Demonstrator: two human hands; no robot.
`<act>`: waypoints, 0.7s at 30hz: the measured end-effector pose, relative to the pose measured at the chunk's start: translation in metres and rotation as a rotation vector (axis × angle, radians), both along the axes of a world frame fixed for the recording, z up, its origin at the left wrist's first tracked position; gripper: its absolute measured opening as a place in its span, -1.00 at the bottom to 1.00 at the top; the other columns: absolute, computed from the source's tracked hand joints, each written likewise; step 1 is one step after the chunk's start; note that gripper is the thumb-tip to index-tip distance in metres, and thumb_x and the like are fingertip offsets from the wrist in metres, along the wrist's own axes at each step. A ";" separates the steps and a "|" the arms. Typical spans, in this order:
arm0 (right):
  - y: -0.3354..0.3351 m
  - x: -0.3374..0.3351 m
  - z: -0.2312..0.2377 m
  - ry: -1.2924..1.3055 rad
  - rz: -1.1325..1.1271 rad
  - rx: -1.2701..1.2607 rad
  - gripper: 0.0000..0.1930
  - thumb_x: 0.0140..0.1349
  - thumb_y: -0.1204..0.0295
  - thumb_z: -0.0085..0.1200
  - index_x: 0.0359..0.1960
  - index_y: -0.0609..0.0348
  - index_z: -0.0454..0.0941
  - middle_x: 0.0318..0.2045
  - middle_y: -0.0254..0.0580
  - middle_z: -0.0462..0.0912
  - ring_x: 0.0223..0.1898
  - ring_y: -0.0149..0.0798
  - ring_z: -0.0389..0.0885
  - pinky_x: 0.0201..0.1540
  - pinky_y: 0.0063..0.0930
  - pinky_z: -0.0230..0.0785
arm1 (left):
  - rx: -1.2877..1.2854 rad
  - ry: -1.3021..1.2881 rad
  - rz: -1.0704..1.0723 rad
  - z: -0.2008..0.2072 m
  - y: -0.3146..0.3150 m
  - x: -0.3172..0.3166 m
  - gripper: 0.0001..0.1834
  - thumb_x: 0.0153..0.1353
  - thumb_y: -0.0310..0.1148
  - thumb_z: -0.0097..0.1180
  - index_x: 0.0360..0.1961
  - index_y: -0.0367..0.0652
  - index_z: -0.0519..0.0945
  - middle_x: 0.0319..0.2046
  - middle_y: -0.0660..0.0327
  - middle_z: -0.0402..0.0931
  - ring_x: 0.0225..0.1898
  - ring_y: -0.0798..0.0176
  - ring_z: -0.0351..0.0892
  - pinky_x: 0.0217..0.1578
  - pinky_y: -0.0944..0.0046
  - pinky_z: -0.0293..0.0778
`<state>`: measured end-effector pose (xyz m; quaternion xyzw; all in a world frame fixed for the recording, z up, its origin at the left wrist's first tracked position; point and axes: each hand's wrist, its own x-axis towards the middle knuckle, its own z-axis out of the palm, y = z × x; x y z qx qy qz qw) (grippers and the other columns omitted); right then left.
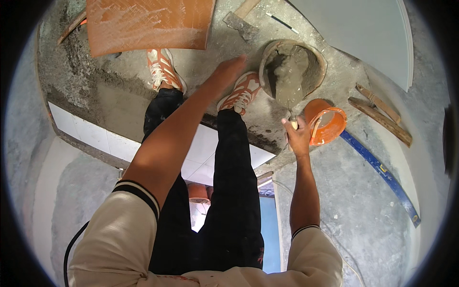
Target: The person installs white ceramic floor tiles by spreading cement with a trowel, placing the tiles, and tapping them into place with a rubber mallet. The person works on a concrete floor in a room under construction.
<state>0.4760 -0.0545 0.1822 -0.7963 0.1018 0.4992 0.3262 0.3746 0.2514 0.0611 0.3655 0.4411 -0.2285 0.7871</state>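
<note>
My right hand (297, 136) is closed round the pale handle of a trowel (293, 123). The blade points toward a round tub (323, 67) of wet grey mortar (290, 71) and is coated in mortar at the tub's near rim. Just right of this hand an orange bucket (337, 117) leans on its side, splashed with white. My left hand (230, 71) hangs in the air left of the tub, above my right shoe (241, 93). Its fingers are too blurred to read, and nothing shows in it.
An orange-brown sheet (148, 26) stands at the far left, a hatchet-like hammer (241, 24) and a thin black-and-white stick (282, 23) beyond the tub. A pale panel (358, 36), wooden pieces (382, 119) and a blue spirit level (380, 168) lie right. White tiles (119, 146) edge the step.
</note>
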 end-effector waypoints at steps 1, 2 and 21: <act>-0.001 -0.001 0.009 -0.024 -0.015 -0.015 -0.71 0.33 0.29 0.42 -0.34 0.17 0.56 -0.64 -0.48 0.50 -0.68 -0.58 0.39 -0.63 -0.55 0.20 | 0.006 0.013 -0.008 0.002 0.008 -0.018 -0.15 0.52 0.27 -0.02 0.54 -0.18 0.35 0.45 0.00 0.39 0.47 0.04 0.34 0.47 -0.01 0.22; -0.001 -0.002 0.018 -0.050 -0.031 -0.027 -0.72 0.33 0.29 0.42 -0.34 0.17 0.56 -0.64 -0.48 0.50 -0.68 -0.58 0.39 -0.63 -0.55 0.20 | -0.014 0.069 -0.016 0.008 0.020 -0.034 -0.20 0.50 0.21 0.06 0.50 -0.19 0.39 0.39 0.04 0.45 0.42 0.08 0.40 0.43 0.02 0.27; 0.411 -0.018 0.019 -0.726 0.648 0.271 -0.65 0.45 0.22 0.23 0.03 0.28 0.63 -0.20 0.24 0.70 -0.18 0.28 0.70 -0.11 0.00 0.52 | 0.182 0.210 1.145 0.057 0.268 -0.151 -0.16 0.57 0.26 -0.12 0.60 -0.10 0.14 0.48 -0.05 0.25 0.45 -0.04 0.33 0.39 -0.15 0.35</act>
